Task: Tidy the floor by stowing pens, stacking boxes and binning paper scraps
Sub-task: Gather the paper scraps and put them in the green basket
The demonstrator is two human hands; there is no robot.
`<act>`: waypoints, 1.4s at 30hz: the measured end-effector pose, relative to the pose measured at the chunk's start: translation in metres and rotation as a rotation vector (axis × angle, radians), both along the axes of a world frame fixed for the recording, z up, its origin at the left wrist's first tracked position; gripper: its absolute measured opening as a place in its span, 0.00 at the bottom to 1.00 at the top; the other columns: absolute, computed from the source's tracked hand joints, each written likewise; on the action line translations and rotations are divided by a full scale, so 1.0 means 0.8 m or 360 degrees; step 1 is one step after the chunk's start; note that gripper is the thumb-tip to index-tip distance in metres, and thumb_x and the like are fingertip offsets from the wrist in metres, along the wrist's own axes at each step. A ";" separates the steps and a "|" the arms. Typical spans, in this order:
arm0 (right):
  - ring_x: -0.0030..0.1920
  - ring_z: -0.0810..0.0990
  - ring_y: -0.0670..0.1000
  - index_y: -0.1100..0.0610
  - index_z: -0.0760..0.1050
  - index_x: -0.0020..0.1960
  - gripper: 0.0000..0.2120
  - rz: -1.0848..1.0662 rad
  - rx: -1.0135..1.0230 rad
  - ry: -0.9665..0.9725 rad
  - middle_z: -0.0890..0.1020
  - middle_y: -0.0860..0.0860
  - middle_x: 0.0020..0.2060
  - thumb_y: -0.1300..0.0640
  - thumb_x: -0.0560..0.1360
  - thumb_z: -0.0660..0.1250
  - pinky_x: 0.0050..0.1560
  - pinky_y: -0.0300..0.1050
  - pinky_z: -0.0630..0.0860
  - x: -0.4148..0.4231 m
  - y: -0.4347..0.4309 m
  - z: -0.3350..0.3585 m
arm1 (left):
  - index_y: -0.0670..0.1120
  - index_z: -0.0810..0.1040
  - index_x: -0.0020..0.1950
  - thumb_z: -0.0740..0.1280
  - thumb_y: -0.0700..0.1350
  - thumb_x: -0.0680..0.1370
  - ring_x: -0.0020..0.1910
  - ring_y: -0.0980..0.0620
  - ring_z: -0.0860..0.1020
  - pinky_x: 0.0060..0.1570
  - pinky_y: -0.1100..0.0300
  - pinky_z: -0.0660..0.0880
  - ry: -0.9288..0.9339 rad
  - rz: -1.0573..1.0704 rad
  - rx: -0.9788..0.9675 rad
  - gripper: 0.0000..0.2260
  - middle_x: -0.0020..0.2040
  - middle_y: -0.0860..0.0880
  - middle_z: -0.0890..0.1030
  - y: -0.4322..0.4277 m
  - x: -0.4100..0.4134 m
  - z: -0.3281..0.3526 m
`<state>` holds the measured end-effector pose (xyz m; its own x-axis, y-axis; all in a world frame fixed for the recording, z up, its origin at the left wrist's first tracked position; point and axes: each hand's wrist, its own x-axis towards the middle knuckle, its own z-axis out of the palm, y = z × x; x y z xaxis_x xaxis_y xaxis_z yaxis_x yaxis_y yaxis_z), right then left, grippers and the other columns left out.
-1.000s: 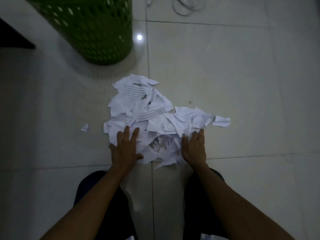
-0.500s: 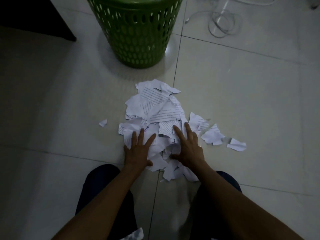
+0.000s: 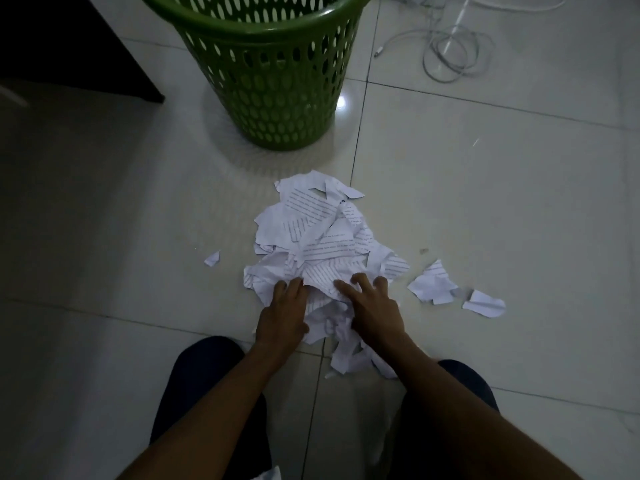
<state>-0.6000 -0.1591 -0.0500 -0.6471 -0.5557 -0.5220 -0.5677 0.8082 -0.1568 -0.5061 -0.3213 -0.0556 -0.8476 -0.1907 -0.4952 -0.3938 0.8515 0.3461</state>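
On the tiled floor [image 3: 104, 237], my left hand [image 3: 282, 315] and right hand [image 3: 375, 311] clutch the near edge of the paper pile [image 3: 322, 244], bunching it for the green bin [image 3: 273, 71] just beyond.

**Dim room, one hard glint on the tiles**

You work in low, bluish light; the whole view runs underexposed. A small bright glare spot [image 3: 341, 102] sits on the glossy floor [image 3: 485, 202] just right of the green basket [image 3: 273, 81], whose reflection smears faintly around its base. The paper scraps [image 3: 322, 237] are the brightest thing you see. Your forearms and knees sink into near-black. The top left corner is dark, and tile joints bow toward the edges.
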 end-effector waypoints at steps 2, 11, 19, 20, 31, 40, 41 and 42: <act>0.67 0.63 0.59 0.43 0.61 0.73 0.25 0.0000 -0.0031 0.0003 0.65 0.49 0.68 0.53 0.78 0.63 0.49 0.49 0.78 0.004 0.003 0.000 | 0.48 0.63 0.73 0.71 0.41 0.72 0.70 0.50 0.61 0.50 0.55 0.75 0.0054 0.0019 0.0039 0.31 0.72 0.51 0.64 0.003 0.003 0.001; 0.64 0.66 0.56 0.46 0.68 0.66 0.17 0.0002 -0.0022 0.0008 0.62 0.52 0.69 0.50 0.78 0.64 0.47 0.49 0.79 -0.001 -0.002 0.006 | 0.45 0.67 0.72 0.72 0.42 0.70 0.68 0.48 0.68 0.52 0.58 0.74 0.0194 -0.0005 0.0018 0.31 0.70 0.44 0.68 0.002 0.008 -0.002; 0.76 0.46 0.64 0.45 0.64 0.66 0.25 -0.0015 0.0002 -0.0112 0.43 0.47 0.78 0.41 0.73 0.68 0.58 0.59 0.75 -0.016 -0.018 0.000 | 0.54 0.44 0.78 0.69 0.55 0.75 0.77 0.42 0.38 0.73 0.45 0.58 -0.0225 0.0034 -0.0054 0.41 0.77 0.42 0.36 -0.004 0.002 0.001; 0.76 0.47 0.65 0.45 0.63 0.67 0.26 -0.0001 0.0000 -0.0127 0.45 0.48 0.78 0.42 0.74 0.68 0.58 0.57 0.75 -0.016 -0.020 0.000 | 0.54 0.46 0.78 0.68 0.54 0.75 0.77 0.42 0.40 0.71 0.48 0.62 -0.0191 0.0034 -0.0052 0.40 0.78 0.42 0.39 -0.002 0.003 0.001; 0.73 0.56 0.61 0.40 0.47 0.77 0.33 0.0106 -0.0020 -0.0129 0.53 0.52 0.77 0.52 0.79 0.61 0.63 0.57 0.71 -0.002 -0.019 0.004 | 0.37 0.81 0.44 0.78 0.31 0.59 0.41 0.45 0.83 0.34 0.65 0.75 0.0462 0.0146 0.0191 0.15 0.42 0.40 0.83 0.017 0.008 0.007; 0.60 0.75 0.56 0.50 0.71 0.66 0.18 0.0199 -0.0177 -0.0172 0.76 0.53 0.62 0.60 0.77 0.59 0.55 0.49 0.71 -0.015 -0.024 0.007 | 0.45 0.75 0.63 0.66 0.47 0.76 0.60 0.52 0.75 0.57 0.59 0.72 0.0240 0.0076 -0.0079 0.17 0.60 0.48 0.77 0.022 0.005 0.001; 0.59 0.76 0.56 0.51 0.74 0.63 0.16 0.0187 -0.0199 -0.0176 0.78 0.53 0.60 0.61 0.77 0.59 0.55 0.48 0.71 -0.017 -0.025 0.006 | 0.44 0.78 0.59 0.73 0.48 0.70 0.56 0.51 0.78 0.52 0.61 0.76 0.0259 0.0054 -0.0097 0.19 0.56 0.47 0.80 0.021 0.005 0.004; 0.58 0.77 0.55 0.51 0.76 0.61 0.16 0.0174 -0.0213 -0.0183 0.79 0.52 0.59 0.62 0.77 0.59 0.56 0.48 0.71 -0.018 -0.024 0.007 | 0.43 0.81 0.52 0.79 0.48 0.61 0.48 0.50 0.81 0.42 0.64 0.78 0.0259 -0.0007 -0.0089 0.22 0.49 0.47 0.83 0.021 0.005 0.008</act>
